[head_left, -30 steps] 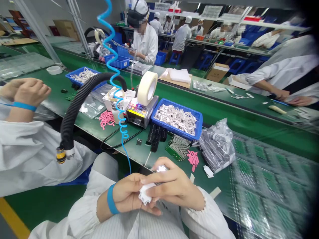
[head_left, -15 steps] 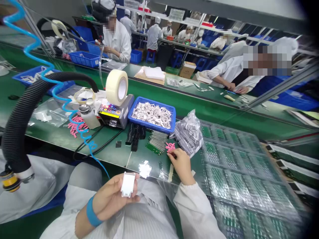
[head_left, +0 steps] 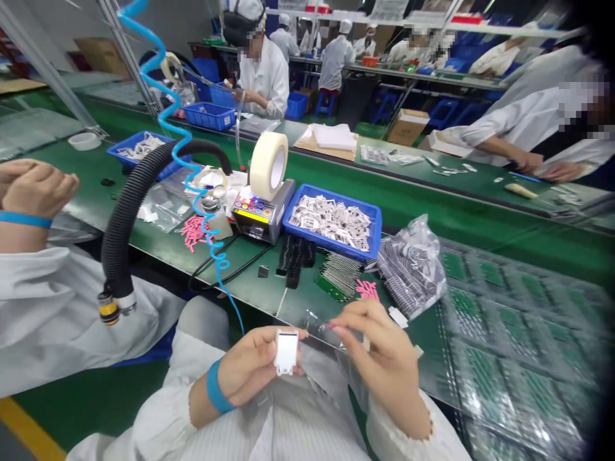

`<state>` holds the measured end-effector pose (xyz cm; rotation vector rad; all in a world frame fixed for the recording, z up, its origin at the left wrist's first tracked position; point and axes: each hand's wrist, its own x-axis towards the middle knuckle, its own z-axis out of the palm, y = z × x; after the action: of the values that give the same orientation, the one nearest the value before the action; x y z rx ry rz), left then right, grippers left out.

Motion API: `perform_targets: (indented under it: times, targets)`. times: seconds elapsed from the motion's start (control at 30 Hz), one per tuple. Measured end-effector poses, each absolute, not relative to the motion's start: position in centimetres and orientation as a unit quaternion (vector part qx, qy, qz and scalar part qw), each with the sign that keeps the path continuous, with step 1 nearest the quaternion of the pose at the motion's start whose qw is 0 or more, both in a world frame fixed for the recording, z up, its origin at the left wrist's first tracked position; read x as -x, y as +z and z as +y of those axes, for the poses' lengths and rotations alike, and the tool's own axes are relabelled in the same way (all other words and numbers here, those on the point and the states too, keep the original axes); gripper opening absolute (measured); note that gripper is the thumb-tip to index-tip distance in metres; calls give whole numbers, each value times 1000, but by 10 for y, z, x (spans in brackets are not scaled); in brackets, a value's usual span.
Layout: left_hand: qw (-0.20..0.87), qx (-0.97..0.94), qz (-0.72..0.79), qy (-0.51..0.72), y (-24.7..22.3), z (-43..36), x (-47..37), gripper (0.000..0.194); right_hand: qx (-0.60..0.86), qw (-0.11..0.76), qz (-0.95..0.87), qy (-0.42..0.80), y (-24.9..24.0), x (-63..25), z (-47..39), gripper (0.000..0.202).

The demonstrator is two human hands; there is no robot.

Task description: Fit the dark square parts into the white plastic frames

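While the left hand (head_left: 250, 362) pinches a white plastic frame (head_left: 287, 352) between thumb and fingers, its pale rectangular face turned up, the right hand (head_left: 384, 349) brings thumb and forefinger together on a small pink piece (head_left: 330, 325) just beyond the edge of the lap. The frame sits above the lap, near the front edge of a green worktop (head_left: 307, 299); the two hands are apart.

Across the worktop, a blue tray (head_left: 377, 238) brims with white plastic parts (head_left: 331, 221), flanked by a tape dispenser (head_left: 257, 221) with a fat cream tape roll (head_left: 265, 165) on top. In front of the tray lie black strips (head_left: 293, 264), slim green circuit boards (head_left: 339, 276) and a scatter of pink pieces (head_left: 368, 290) — all near a clear plastic bag (head_left: 418, 262) of dark, striped-looking parts. Clear blister trays (head_left: 519, 320) holding green boards spread to the right. On the left, a black ribbed hose (head_left: 120, 230) arches beside a coiled blue air line (head_left: 168, 121) — and a neighboring worker's hands (head_left: 41, 189) are raised close together.
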<state>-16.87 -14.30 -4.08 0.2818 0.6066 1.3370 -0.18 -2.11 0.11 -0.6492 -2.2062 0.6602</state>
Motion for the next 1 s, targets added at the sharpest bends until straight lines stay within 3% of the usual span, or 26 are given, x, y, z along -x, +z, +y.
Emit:
perform_targets:
  times: [0.1,0.4,0.57,0.67,0.77,0.9,1.0]
  targets:
    - [722,-125,281,619,-40,-146,170,44,170,367,-889,215,15,24,-39,11]
    - [688,-149,322,632,-36,-150,176,38,143,345,-912,169,5,51,-47,13]
    - [671,-192,334,634,-36,-149,182,29,143,363,-865,315,-6,67,-48,15]
    - [651,-218,378,621,-36,-151,188,32,184,280,-769,545,-21,76,-45,10]
    - [657,-233,404,593,-37,-155,196,37,174,181,-644,722,-33,81,-43,29]
    - [701,-192,350,591,-38,-158,198,38,97,185,-677,705,-33,79,-41,23]
    - [733,-163,285,596,-39,-157,196,42,27,175,-727,664,-27,75,-34,33]
